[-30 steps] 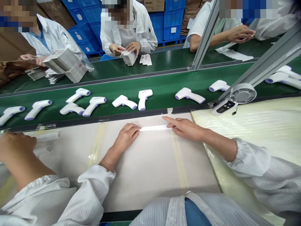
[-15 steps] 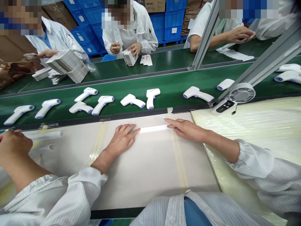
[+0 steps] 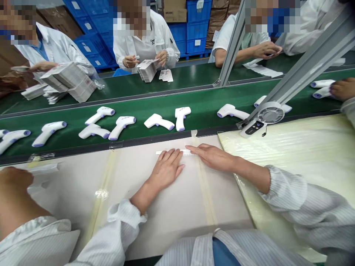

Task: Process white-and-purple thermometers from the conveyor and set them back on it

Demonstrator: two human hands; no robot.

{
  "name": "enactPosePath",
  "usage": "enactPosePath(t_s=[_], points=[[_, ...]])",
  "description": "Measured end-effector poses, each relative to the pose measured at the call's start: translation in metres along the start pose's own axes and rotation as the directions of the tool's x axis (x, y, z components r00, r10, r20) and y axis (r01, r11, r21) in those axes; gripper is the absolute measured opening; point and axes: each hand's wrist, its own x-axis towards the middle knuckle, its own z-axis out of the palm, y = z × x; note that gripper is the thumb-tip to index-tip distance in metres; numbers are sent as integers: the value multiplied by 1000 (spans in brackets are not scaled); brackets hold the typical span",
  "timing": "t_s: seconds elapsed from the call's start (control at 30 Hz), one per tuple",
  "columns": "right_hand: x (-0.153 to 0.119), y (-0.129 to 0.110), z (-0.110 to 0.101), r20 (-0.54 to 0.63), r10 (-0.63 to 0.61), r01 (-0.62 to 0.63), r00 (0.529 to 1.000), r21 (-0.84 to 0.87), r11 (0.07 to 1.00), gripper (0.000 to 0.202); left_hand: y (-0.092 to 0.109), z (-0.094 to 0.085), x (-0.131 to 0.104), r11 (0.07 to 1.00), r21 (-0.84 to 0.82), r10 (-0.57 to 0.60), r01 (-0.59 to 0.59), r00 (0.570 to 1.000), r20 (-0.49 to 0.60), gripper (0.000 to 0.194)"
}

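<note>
- White, narrow, saw-toothed strip [image 3: 186,152]: lies on grey-white board [image 3: 172,210], near green conveyor belt [image 3: 202,101].
- Left hand [image 3: 165,169]: rests across strip, unclenched.
- Right hand [image 3: 215,158]: at strip's right end; cannot tell whether pinching.

A white strip [image 3: 189,152] shows against a pale pinkish-grey board [image 3: 166,225] banded with translucent yellow tape [image 3: 206,192], as white sleeves [image 3: 288,188] finely striped in grey frame the scene. Past black edging [image 3: 155,142], a bright green belt [image 3: 205,99] sets off white thermometers [image 3: 181,117] trimmed in purple. At right, a yellow-tinted plastic sheet [image 3: 310,147] contrasts with a light grey fan [image 3: 271,113], its panel [image 3: 254,128] black, and a silver-grey post [image 3: 313,61]. Behind, white coats [image 3: 165,35] line a dark green table [image 3: 194,72]; blue crates [image 3: 196,31] carry white labels [image 3: 197,42] near a plain brown box [image 3: 175,15].
</note>
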Motion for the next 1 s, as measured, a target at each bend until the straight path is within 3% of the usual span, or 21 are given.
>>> enactPosePath(t_s=[0.17, 0.27, 0.37, 0.47, 0.6, 0.7, 0.87, 1.0], points=[[-15, 14, -4, -22, -39, 41, 999, 80, 996, 72, -40, -3, -39, 975, -129, -180, 180, 984, 9, 47], [-32, 25, -12, -36, -30, 34, 999, 116, 993, 73, -52, -7, -58, 945, -225, -232, 236, 972, 45, 48], [-46, 33, -20, -52, 4, 3, 999, 132, 991, 71, -50, -10, -57, 905, -298, -306, 303, 951, 39, 46], [-50, 34, -23, -57, 75, -66, 996, 146, 987, 66, -50, -15, -40, 877, -335, -360, 344, 933, 14, 41], [-38, 27, -24, -177, 171, -132, 969, 209, 969, 61, -60, -27, -7, 875, -353, -337, 331, 940, 45, 35], [-24, 20, -26, -307, 127, -96, 943, 113, 989, 59, -61, -31, 14, 882, -375, -295, 285, 955, 33, 36], [-16, 12, -25, -182, 50, -63, 982, -69, 996, 57, -37, -24, 18, 887, -440, -116, 143, 989, 88, 28], [-23, 14, -19, -158, 77, -87, 985, -60, 994, 49, -20, -26, 2, 866, -477, -111, 150, 988, 110, 30]])
